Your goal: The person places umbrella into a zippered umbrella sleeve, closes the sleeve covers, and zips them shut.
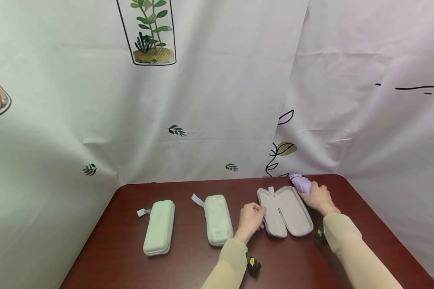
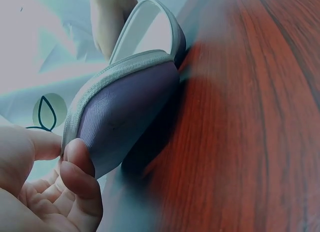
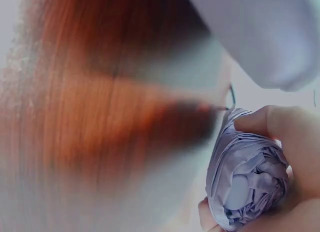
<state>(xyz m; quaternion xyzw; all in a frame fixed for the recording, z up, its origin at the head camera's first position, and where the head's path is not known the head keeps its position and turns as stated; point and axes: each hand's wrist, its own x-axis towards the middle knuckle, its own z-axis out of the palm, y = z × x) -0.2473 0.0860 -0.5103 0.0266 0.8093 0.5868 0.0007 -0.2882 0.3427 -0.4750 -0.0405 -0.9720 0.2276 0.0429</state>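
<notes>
An open zip case [image 1: 295, 212] lies spread on the table, its pale inside facing up and a small loop tab at its far end. My left hand [image 1: 251, 218] pinches the case's left rim between thumb and fingers; the left wrist view shows the zipped edge [image 2: 92, 86] there. To the right of the case, my right hand [image 1: 319, 198] grips a folded lilac umbrella [image 1: 301, 184] near the table's back edge. In the right wrist view the umbrella's pleated cloth and pale round end [image 3: 239, 192] face the camera.
Two closed pale green cases, one at left [image 1: 159, 228] and one in the middle [image 1: 218, 220], lie on the dark red table [image 1: 112, 245], each with a strap at its far end. A white printed curtain [image 1: 217, 100] hangs close behind the table.
</notes>
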